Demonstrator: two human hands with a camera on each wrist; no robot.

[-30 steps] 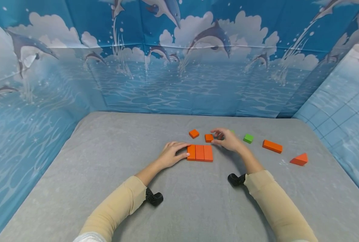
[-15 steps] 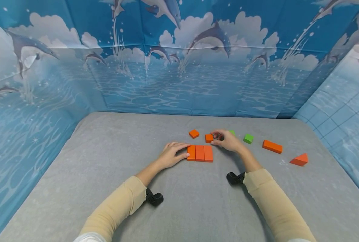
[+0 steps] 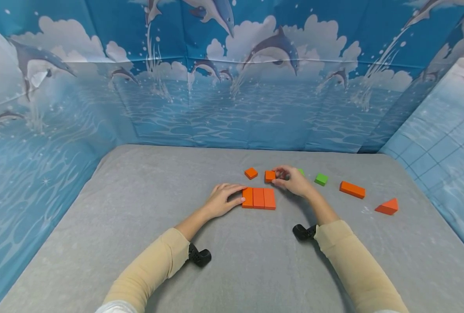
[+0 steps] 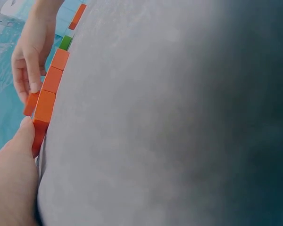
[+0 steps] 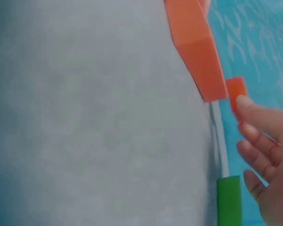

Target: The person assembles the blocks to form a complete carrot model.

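Three orange rectangular blocks (image 3: 258,198) lie side by side in a row. My left hand (image 3: 220,201) rests at the row's left end, its index fingertip at the far left corner and its thumb against the side. In the left wrist view that thumb (image 4: 24,129) touches the nearest block (image 4: 45,106). Just behind the row, my right hand (image 3: 294,180) pinches a small orange square block (image 3: 269,176) between thumb and fingers. The right wrist view shows the thumb on this small block (image 5: 237,89), beyond the row's end, with the other fingers loosely curled.
Another small orange block (image 3: 251,173) lies behind the row. To the right are a green block (image 3: 321,179), a long orange block (image 3: 352,189) and an orange triangular block (image 3: 387,206). A second green block (image 3: 301,171) is partly hidden behind the right hand.
The right hand has closed its fingers on the small orange block and raised it slightly. The left hand and the row have stayed in place.
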